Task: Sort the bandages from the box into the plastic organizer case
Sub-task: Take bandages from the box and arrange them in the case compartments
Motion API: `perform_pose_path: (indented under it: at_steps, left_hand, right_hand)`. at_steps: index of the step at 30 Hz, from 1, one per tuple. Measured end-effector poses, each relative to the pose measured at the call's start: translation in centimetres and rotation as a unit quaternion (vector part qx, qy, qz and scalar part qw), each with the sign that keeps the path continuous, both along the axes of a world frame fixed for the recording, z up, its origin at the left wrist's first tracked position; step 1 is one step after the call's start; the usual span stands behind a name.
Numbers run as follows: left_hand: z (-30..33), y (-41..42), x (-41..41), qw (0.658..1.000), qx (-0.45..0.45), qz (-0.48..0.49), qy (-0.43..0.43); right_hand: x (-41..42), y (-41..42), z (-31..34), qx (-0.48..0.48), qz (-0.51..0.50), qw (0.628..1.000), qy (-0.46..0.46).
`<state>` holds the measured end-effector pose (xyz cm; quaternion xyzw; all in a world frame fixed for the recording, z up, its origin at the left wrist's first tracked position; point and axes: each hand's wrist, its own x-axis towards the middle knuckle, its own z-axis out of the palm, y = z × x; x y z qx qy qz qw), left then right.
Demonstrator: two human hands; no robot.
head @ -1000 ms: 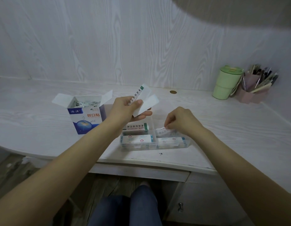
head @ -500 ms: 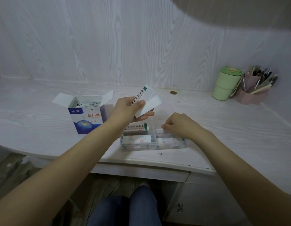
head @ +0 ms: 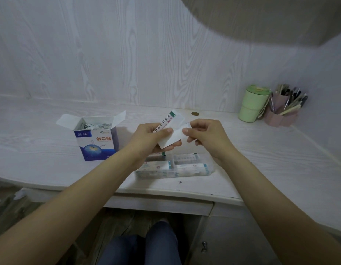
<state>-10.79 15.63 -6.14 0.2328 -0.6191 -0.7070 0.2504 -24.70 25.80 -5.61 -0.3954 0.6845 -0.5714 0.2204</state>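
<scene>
The bandages (head: 170, 131) I hold are white, and one has dark letters and a small green square at its top. My box (head: 97, 142) is white on top and dark blue below, with orange letters and a round blue picture like a globe. The organizer case (head: 175, 168) is see-through, and the bandages in it are white with teal ends. My desk (head: 41, 150) is whitish with a wavy wood pattern, and the wall (head: 127, 54) has the same pattern. The cup (head: 252, 103) is light green. The pen holder (head: 280, 115) is pink. My trousers (head: 142, 247) are blue.
</scene>
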Motion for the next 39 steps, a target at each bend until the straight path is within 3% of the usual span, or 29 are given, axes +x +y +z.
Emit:
perform_pose_path:
  at_steps: [6,14,20,28,39]
  left_hand:
    - [0.2,-0.3,0.8,0.999,0.023,0.002,-0.039]
    - [0.4,-0.1,1.2,0.998,0.012,-0.015,-0.053]
    - [0.2,-0.2,1.4,0.999,0.011,0.037,-0.024]
    - [-0.1,0.3,1.4,0.998,0.009,0.062,-0.012]
    - [-0.7,1.0,1.1,0.999,0.000,0.044,-0.032]
  right_hand:
    - [-0.3,1.2,0.2,-0.057,-0.005,0.998,-0.010]
    - [0.0,1.1,-0.1,-0.054,-0.002,0.998,-0.038]
    - [-0.6,1.8,-0.4,-0.088,0.011,0.985,-0.149]
    - [-2.6,3.8,-1.5,0.064,-0.025,0.995,0.066]
    - [-1.2,2.4,-3.1,0.190,0.001,0.940,0.285]
